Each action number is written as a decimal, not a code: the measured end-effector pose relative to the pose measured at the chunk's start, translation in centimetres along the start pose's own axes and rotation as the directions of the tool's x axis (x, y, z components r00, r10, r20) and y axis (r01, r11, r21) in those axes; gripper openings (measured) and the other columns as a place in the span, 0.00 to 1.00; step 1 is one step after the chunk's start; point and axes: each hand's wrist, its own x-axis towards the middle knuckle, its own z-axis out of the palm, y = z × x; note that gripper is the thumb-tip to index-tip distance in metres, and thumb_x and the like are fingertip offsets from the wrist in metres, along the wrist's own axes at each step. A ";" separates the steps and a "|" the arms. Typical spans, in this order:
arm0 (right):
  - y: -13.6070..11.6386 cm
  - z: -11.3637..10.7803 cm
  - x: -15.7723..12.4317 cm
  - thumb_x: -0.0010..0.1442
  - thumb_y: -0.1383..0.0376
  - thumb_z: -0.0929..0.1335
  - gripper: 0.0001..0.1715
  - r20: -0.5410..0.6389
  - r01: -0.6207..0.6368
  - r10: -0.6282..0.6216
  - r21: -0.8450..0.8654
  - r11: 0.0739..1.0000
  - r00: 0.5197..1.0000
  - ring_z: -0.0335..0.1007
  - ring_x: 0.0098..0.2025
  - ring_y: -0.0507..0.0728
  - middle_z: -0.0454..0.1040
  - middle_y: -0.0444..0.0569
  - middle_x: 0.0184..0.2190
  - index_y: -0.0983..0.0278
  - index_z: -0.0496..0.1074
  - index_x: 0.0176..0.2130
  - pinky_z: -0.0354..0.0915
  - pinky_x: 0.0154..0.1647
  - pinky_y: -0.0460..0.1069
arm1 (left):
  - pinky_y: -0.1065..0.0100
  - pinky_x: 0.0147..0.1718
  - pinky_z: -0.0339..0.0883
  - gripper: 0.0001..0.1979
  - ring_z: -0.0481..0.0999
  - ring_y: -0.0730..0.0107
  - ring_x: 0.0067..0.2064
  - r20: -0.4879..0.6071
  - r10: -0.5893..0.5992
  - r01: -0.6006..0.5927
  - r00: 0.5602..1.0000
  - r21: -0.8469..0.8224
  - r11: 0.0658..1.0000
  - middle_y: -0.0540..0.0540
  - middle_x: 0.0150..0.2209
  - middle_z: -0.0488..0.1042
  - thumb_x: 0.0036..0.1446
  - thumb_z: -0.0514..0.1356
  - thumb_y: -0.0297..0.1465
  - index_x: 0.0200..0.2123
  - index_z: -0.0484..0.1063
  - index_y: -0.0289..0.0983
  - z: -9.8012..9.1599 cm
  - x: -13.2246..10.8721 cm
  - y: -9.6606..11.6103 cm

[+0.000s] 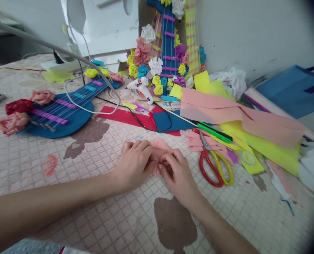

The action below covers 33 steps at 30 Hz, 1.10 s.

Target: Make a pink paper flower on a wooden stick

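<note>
Both hands meet over a small piece of pink crepe-like paper [159, 144] on the quilted tablecloth. My left hand [136, 164] has its fingers curled down on the paper's left side. From the right, my right hand [179, 174] pinches its near part between thumb and fingers. Folds show in the paper, though the fingers cover much of it. To the right of my right hand lie scissors [211, 169] with one red and one yellow handle, beside cut pink strips [203, 141].
A blue toy guitar [77, 118] with paper flowers lies at left. Behind are a white glue gun [141, 88] and more flowered guitars [169, 46]. Red paper [125, 117], a green cutter [215, 132], pink sheets [212, 106] and yellow sheets [276, 155] lie about. A cable [93, 63] loops across.
</note>
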 end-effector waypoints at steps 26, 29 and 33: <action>-0.5 -0.4 0.0 0.52 0.67 0.68 0.11 0.025 0.024 -0.022 -0.079 0.997 0.999 0.63 0.42 0.59 0.63 0.48 0.37 0.61 0.63 0.36 0.61 0.42 0.56 | 0.60 0.37 0.53 0.03 0.67 0.64 0.38 0.002 0.025 -0.025 1.000 0.018 1.000 0.47 0.35 0.68 0.56 0.53 0.25 0.31 0.65 0.36 0.0 0.1 -0.4; -0.5 -0.3 0.0 0.52 0.66 0.68 0.11 0.024 0.035 -0.033 -0.072 0.997 0.999 0.63 0.43 0.59 0.63 0.49 0.37 0.61 0.63 0.37 0.61 0.42 0.56 | 0.61 0.37 0.55 0.03 0.68 0.65 0.38 -0.027 0.039 -0.039 0.999 0.002 0.999 0.47 0.36 0.68 0.57 0.53 0.25 0.32 0.65 0.36 -0.2 0.4 -1.1; -0.5 -0.4 -0.1 0.53 0.65 0.68 0.10 0.018 0.032 -0.031 -0.067 0.997 0.999 0.63 0.42 0.59 0.64 0.48 0.37 0.61 0.62 0.36 0.61 0.42 0.56 | 0.60 0.40 0.54 0.06 0.66 0.63 0.41 -0.108 0.125 -0.121 0.986 0.042 0.992 0.46 0.38 0.70 0.60 0.51 0.26 0.34 0.67 0.37 -1.0 0.3 -0.9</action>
